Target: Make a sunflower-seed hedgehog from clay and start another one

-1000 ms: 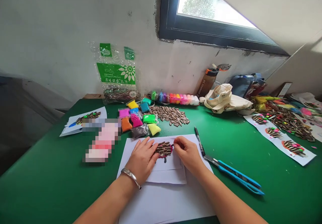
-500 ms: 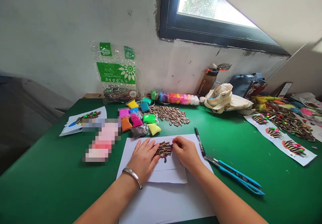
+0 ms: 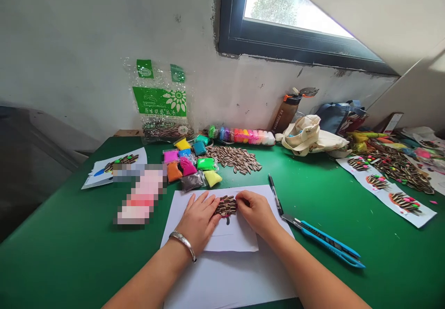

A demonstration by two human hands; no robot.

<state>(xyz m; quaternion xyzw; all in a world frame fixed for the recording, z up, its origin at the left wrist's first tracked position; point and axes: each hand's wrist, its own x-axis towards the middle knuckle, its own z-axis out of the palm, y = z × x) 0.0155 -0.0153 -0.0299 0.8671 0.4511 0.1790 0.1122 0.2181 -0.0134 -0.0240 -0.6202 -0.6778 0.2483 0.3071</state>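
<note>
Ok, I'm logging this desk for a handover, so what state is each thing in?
Paper: flat
Seed patch: partly covered
Left hand: flat on the paper
Right hand: curled by the seed patch, grip unclear
Pen: lying
Knife: lying, blade position unclear
Bottle: lid open
Seed bag: upright, partly full
Seed pile: loose
Colour packs: clustered, sealing unclear
Tote: slumped

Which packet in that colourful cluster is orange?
The orange packet sits directly below the violet packet and left of the magenta packet; no other packet there shows that colour.
</note>
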